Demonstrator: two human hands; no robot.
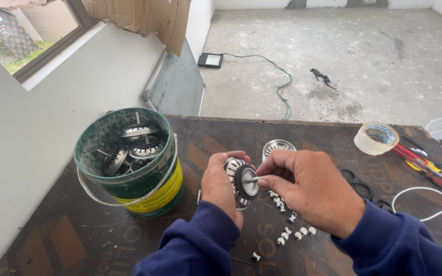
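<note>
Two hands meet over the dark board (103, 230): my left hand (220, 184) cups a round sink strainer (241, 181) by its slotted steel rim, fingers curled and pressed around it, while my right hand (308, 189) pinches the thin centre post (254, 179) between thumb and fingertip. The strainer sits in the air just above the middle of the board, tilted on edge so its black rubber disc faces right.

What could go wrong, I judge: the post is slim, smooth metal, so my pinch could slip or cock it off straight. If it drops, it may scatter the small shiny knobs (292, 227) lying loose just beneath my right hand, and those rounded pieces would roll easily on the flat board.

To the left stands a green paint-smeared bucket (129, 168) with a wire handle, filled with more polished strainers. Far right lie a roll of pale tape (376, 138), black rubber rings (356, 183) and red-handled tools (425, 163).
</note>
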